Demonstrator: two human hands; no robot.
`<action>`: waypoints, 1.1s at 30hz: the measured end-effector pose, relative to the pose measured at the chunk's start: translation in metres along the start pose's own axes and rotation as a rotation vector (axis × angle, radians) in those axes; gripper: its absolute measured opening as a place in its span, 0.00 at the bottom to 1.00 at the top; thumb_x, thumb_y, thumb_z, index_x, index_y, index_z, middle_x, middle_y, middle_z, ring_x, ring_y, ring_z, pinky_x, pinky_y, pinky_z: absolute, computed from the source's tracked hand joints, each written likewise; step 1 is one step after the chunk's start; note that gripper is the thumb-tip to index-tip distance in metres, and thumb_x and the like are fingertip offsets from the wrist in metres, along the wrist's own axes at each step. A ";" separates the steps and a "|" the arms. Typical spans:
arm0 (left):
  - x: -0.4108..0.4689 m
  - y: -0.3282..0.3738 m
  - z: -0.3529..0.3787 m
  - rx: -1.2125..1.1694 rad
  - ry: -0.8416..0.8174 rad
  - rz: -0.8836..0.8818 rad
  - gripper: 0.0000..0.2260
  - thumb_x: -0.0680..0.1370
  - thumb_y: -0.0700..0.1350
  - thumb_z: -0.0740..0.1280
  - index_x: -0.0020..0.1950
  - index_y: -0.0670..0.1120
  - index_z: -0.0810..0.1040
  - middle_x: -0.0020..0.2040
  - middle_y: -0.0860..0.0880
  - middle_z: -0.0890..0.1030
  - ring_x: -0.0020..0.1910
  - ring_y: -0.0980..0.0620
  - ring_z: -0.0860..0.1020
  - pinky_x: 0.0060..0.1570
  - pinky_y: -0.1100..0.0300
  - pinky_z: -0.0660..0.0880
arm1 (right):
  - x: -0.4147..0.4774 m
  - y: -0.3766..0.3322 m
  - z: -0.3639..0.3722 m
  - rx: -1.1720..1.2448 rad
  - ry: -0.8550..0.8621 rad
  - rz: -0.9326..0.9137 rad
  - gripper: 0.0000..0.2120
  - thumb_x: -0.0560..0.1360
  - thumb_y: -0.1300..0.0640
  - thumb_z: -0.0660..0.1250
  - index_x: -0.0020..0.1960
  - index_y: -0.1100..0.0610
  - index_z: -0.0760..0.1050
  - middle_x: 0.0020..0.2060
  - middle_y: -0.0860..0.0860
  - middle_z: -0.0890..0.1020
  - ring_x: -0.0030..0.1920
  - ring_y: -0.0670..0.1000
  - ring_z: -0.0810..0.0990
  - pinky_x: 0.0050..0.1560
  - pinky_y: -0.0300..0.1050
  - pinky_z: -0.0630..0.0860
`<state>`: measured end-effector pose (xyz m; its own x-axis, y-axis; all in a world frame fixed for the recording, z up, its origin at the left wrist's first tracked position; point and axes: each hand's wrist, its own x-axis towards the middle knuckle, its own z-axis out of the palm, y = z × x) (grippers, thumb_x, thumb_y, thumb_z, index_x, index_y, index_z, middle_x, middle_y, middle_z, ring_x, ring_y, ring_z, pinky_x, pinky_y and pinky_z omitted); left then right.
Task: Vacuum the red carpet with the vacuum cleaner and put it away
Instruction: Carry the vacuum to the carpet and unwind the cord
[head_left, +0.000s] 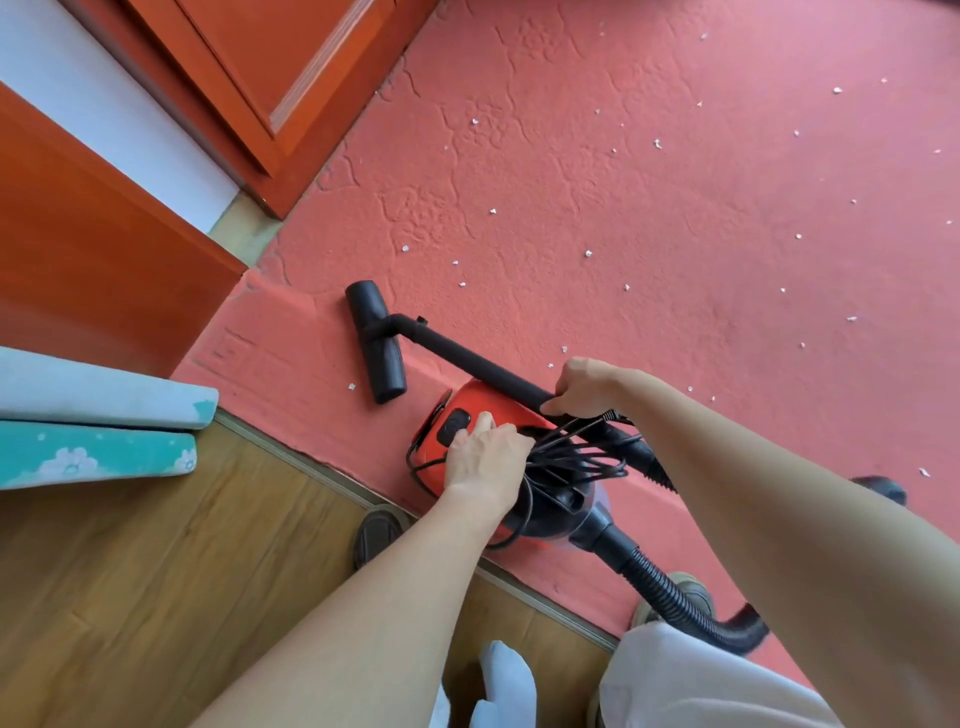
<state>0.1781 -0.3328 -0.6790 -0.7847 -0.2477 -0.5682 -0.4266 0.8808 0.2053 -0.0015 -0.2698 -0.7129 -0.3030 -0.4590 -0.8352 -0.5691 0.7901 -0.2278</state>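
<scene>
1 vacuum cleaner, 2 hands

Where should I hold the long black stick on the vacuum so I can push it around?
Probably hold the black tube near its upper end, where the right hand grips it, coming from above. It is a thin round bar that fingers can wrap round, and it runs to the floor head lying on the red carpet, so a high grip should steer it best.

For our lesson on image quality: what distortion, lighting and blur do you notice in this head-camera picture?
Head view: wide-angle stretch swells the forearms; light is soft and even, no hard shadows; white scraps on the red carpet look sharp; a dark shape beyond the right forearm is blurred.
</scene>
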 end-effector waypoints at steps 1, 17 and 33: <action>-0.001 -0.001 0.000 0.010 -0.004 0.004 0.13 0.80 0.37 0.62 0.57 0.53 0.78 0.54 0.52 0.76 0.62 0.45 0.68 0.56 0.50 0.71 | 0.003 0.000 -0.001 -0.025 0.008 0.015 0.22 0.76 0.44 0.66 0.55 0.64 0.79 0.39 0.53 0.79 0.41 0.56 0.76 0.39 0.46 0.71; -0.003 -0.002 -0.041 0.051 -0.013 0.023 0.15 0.78 0.37 0.61 0.55 0.55 0.82 0.52 0.49 0.82 0.56 0.44 0.78 0.57 0.48 0.70 | 0.019 0.032 0.015 0.075 0.185 0.046 0.13 0.78 0.61 0.59 0.60 0.54 0.75 0.48 0.53 0.78 0.46 0.55 0.76 0.45 0.46 0.73; -0.056 -0.016 -0.103 -0.835 0.527 -0.182 0.05 0.72 0.50 0.76 0.43 0.51 0.83 0.34 0.57 0.81 0.35 0.64 0.78 0.37 0.70 0.70 | -0.205 -0.040 -0.029 1.616 0.596 -0.269 0.02 0.75 0.62 0.72 0.46 0.62 0.81 0.35 0.54 0.80 0.30 0.47 0.77 0.35 0.35 0.77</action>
<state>0.1821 -0.3750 -0.5683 -0.6890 -0.6754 -0.2631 -0.5804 0.2968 0.7583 0.0608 -0.2190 -0.5182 -0.7636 -0.4152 -0.4945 0.5117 0.0781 -0.8556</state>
